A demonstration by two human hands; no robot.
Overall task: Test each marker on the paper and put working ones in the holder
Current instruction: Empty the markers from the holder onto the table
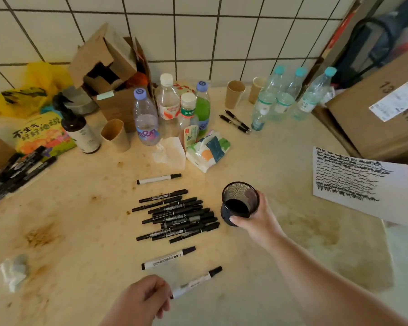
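Note:
My right hand grips a black mesh holder, which tilts with its mouth toward me and looks empty. To its left, several black markers lie in a pile on the table. Three white-bodied markers lie apart: one above the pile, one below it, and one nearest me. My left hand is at the near end of that last marker with curled fingers; whether it holds the marker is unclear. A paper covered in black test scribbles lies at the right.
Several bottles, paper cups, a tissue pack and an open cardboard box crowd the back of the table by the tiled wall. More black markers lie at the left edge. Two pens and a large carton are at the right.

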